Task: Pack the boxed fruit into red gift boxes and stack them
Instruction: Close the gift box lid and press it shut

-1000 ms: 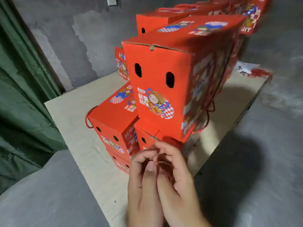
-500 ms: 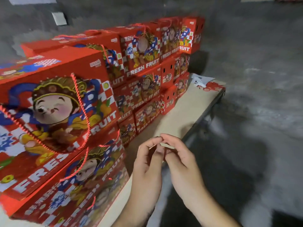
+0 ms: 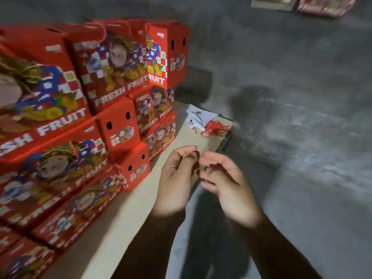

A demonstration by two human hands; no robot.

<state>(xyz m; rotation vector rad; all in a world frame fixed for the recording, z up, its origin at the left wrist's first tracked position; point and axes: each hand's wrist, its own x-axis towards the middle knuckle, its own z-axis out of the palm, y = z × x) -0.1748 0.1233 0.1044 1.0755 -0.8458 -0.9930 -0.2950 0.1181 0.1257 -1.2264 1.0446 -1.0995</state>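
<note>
A bare storeroom or packing space, not a home. The floor is rough grey concrete, stained and patchy, and the far wall is the same grey. On the left, dozens of identical red gift boxes marked "FRESH FRUIT" stand stacked in rows on a low plain board. A tangle of red cord lies at its far end.

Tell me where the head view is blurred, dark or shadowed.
Head view: motion blur smears the nearest red gift boxes at left and both hands, left hand, right hand; the forearms sit in darkness; a soft shadow falls on the grey floor beyond the board.
</note>
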